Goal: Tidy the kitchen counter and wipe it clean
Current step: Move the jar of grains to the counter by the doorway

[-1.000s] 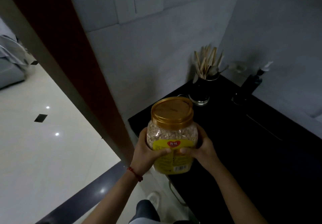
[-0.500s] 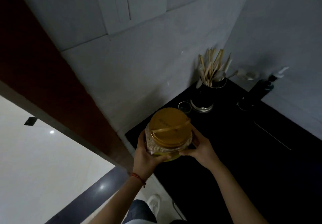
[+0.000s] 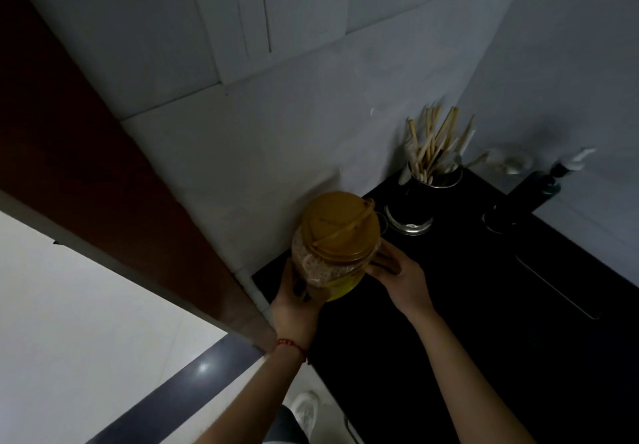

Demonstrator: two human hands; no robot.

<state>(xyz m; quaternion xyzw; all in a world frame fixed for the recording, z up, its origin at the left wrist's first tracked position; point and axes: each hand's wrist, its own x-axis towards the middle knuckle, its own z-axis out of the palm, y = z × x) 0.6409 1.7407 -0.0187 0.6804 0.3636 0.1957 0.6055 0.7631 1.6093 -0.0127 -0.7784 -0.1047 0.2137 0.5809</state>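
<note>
A clear plastic jar of oats (image 3: 332,250) with a gold lid and a yellow label sits low over the near left corner of the black counter (image 3: 484,305), by the white wall. My left hand (image 3: 294,300) grips its left side. On the jar's right side my right hand (image 3: 397,276) rests with the fingers against it. I cannot tell whether the jar's base touches the counter.
Behind the jar, a metal holder full of chopsticks (image 3: 430,184) stands in the back corner, a small glass beside it. A dark pump bottle (image 3: 539,191) stands further right along the wall. A brown door frame (image 3: 103,180) borders the counter's left end.
Both hands have carried the jar forward and down towards the counter's left corner near the wall. The view has swung right, so less floor shows.
</note>
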